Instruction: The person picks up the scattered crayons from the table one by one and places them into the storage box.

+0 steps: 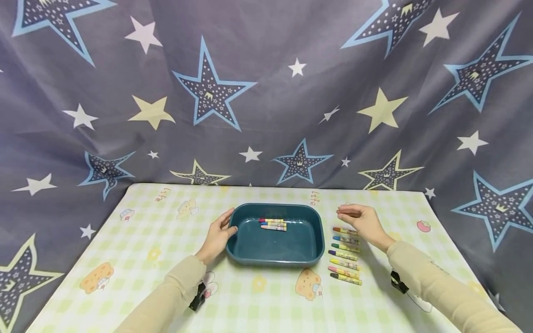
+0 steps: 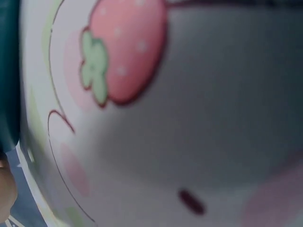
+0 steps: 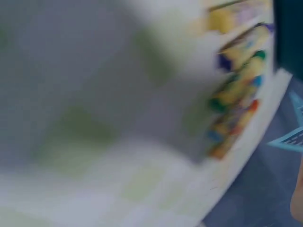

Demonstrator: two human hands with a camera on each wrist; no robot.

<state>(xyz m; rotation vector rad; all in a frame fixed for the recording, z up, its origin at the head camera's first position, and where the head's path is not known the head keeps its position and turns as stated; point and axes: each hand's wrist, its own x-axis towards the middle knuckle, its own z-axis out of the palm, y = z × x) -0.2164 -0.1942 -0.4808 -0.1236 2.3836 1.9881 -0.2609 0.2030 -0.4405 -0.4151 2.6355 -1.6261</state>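
Observation:
The left hand (image 1: pixel 217 236) grips the left wall of a dark teal rectangular tray (image 1: pixel 275 263), its thumb over the rim. Three crayons lie together in the tray towards the back, among them a red-tipped one (image 1: pixel 266 220). The right hand (image 1: pixel 366 224) hovers above the far end of a column of crayons on the cloth, fingers extended close together, with nothing visible between them. Nearest to it is a red-orange-tipped crayon (image 1: pixel 343 231); the frontmost has a dark tip (image 1: pixel 345 278). In the right wrist view the crayons (image 3: pixel 236 85) look blurred.
A light green checked cloth (image 1: pixel 166 286) with printed cartoon figures covers the table. Behind it hangs a grey curtain (image 1: pixel 266 115) with stars. The column of several crayons stands right of the tray, with a gap between.

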